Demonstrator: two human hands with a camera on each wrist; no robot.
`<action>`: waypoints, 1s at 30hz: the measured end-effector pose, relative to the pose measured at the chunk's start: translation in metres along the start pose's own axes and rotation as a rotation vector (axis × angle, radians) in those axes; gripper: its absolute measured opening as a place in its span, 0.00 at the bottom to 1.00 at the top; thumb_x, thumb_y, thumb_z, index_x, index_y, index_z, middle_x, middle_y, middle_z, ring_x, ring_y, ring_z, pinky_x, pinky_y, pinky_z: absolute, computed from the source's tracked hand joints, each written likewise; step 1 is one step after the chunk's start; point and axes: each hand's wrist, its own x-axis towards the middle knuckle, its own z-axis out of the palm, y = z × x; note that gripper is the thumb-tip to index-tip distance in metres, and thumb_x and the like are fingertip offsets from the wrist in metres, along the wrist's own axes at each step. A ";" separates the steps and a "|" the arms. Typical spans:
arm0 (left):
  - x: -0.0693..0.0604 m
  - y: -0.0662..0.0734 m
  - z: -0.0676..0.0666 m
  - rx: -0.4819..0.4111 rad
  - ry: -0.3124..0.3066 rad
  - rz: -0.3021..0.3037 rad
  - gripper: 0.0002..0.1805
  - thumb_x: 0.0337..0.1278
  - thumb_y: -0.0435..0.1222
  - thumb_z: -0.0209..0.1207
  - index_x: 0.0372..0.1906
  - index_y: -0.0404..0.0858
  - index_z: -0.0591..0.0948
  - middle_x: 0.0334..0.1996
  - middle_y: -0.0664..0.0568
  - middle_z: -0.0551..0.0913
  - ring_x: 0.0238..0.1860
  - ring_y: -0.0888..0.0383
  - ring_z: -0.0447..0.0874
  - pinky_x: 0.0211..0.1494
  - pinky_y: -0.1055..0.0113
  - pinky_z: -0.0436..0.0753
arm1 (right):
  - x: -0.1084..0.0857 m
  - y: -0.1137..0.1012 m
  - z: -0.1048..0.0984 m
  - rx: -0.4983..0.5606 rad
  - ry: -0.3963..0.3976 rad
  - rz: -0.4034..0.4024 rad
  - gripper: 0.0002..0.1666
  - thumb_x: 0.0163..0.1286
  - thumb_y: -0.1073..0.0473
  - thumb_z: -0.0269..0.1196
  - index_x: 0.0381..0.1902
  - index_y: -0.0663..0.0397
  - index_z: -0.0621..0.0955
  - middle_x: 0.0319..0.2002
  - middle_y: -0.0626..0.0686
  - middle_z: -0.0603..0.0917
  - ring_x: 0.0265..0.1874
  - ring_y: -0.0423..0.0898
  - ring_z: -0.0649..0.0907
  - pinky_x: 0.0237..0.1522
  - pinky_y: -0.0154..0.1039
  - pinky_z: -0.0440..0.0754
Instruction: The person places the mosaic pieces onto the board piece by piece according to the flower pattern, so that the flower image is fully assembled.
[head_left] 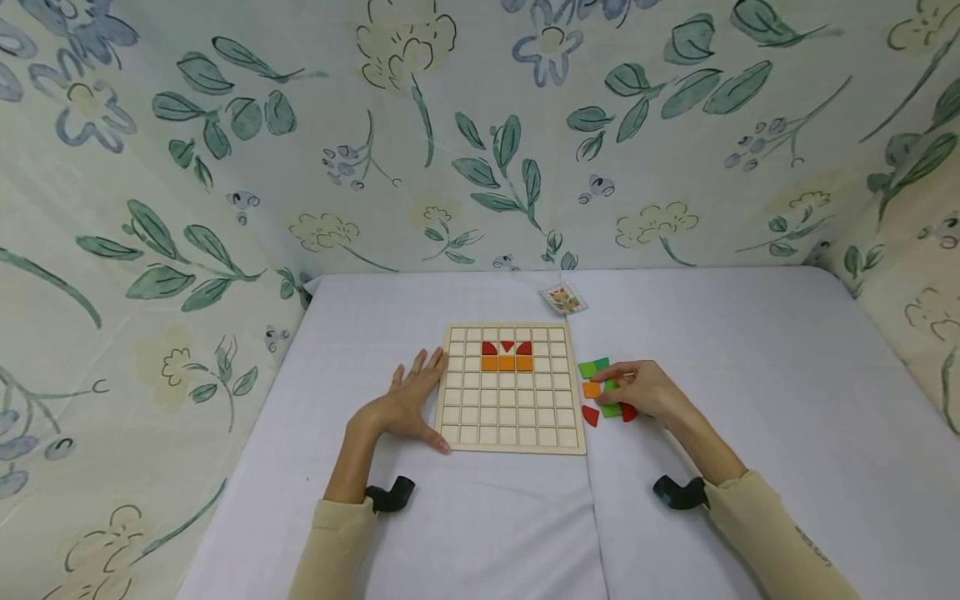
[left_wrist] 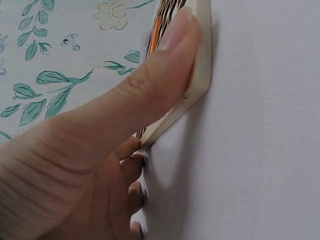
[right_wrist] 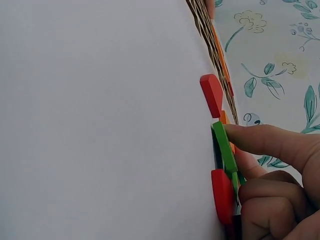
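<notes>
A wooden grid board [head_left: 510, 421] lies flat on the white cloth. In two of its rows sit red tiles [head_left: 524, 348] above orange square tiles [head_left: 507, 363]. My left hand [head_left: 405, 407] rests at the board's left edge, fingers spread, with the thumb [left_wrist: 175, 55] at the near corner. Right of the board, my right hand [head_left: 637, 390] is over loose tiles, thumb and index finger pinching an orange square tile [head_left: 592, 390]. Around it lie green tiles [head_left: 594, 367], a red rounded tile [head_left: 591, 415] and another red tile [head_left: 628, 412]. My hand partly hides several tiles.
A small patterned card [head_left: 564, 298] lies behind the board's far right corner. White cloth [head_left: 360, 333] covers the table, and a floral curtain [head_left: 420, 192] rises behind it. Black wrist-worn devices [head_left: 392, 495] jut inward near both sleeves.
</notes>
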 end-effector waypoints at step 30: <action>0.000 -0.002 0.000 0.006 -0.007 0.002 0.83 0.27 0.55 0.85 0.84 0.38 0.40 0.86 0.47 0.33 0.85 0.43 0.22 0.85 0.38 0.29 | 0.002 -0.003 0.005 0.001 0.015 -0.062 0.26 0.62 0.58 0.75 0.57 0.62 0.84 0.19 0.45 0.60 0.19 0.42 0.61 0.22 0.33 0.55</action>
